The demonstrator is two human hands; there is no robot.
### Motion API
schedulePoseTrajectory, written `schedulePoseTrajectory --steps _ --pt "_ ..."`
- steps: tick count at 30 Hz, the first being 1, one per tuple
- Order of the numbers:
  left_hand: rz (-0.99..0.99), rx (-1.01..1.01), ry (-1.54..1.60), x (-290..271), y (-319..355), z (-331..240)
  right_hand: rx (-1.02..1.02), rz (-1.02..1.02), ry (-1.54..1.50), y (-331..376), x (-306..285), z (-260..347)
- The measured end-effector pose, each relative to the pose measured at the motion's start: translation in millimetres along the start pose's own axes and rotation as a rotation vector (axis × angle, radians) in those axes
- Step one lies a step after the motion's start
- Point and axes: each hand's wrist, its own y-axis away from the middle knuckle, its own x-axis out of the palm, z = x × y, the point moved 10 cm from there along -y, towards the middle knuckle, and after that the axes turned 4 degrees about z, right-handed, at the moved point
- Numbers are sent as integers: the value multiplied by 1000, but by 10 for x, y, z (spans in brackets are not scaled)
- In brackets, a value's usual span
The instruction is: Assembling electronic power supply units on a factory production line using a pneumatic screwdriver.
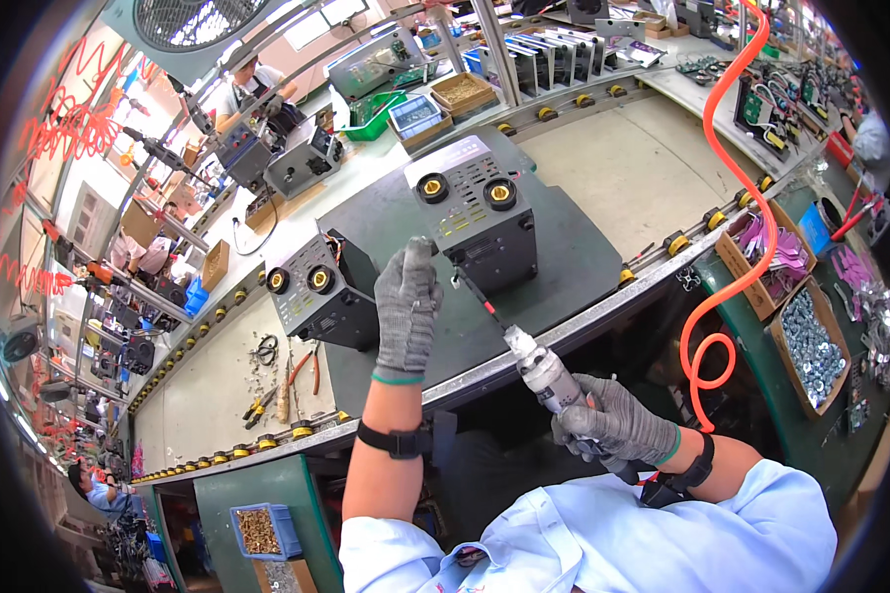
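Observation:
My right hand (pixel 618 425), in a grey knit glove, is wrapped round the body of a power screwdriver (pixel 542 372). Its long bit points up and away, the tip close to the lower left edge of a black metal case (pixel 487 247). That case stands upright on a dark mat (pixel 574 252) and has vent slots and two round brass-centred sockets. Beside its lower left corner is my left hand (pixel 408 306), gloved too, with the fingers curled together; whatever they pinch is hidden. A second, similar case (pixel 341 311) sits just left of that hand.
Pliers and cutters (pixel 259 407) lie on the bench at left. An orange coiled hose (pixel 712 128) hangs at right, near a box of metal screws (pixel 811 346). A green bin (pixel 374 117) and cardboard tray (pixel 463 94) stand beyond. Other people work at far left.

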Motion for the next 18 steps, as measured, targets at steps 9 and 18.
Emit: schedulePoseTrajectory --steps 9,18 --pt "192 66 36 136 -255 138 -31 -132 -6 -52 77 -10" --pt "256 -249 268 59 143 339 14 -112 71 79 130 -64"
